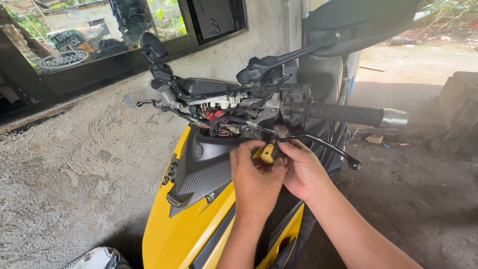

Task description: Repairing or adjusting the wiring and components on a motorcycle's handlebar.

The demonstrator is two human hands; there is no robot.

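Note:
A yellow and black scooter (189,219) stands with its handlebar cover off, so coloured wires (224,122) show. My left hand (255,179) and my right hand (301,169) meet just under the brake lever (328,145), near its pivot bolt (282,132). Both are closed around a screwdriver with a yellow and black handle (269,151), which points up toward the pivot. The black handlebar grip (348,114) with a silver end lies above my right hand.
A rough concrete wall (74,164) with a dark-framed window (99,35) is on the left. A mirror (358,22) sits above the handlebar. Dirt ground (423,189) and a stone block (460,104) lie to the right. A crumpled bag (97,259) is at the bottom left.

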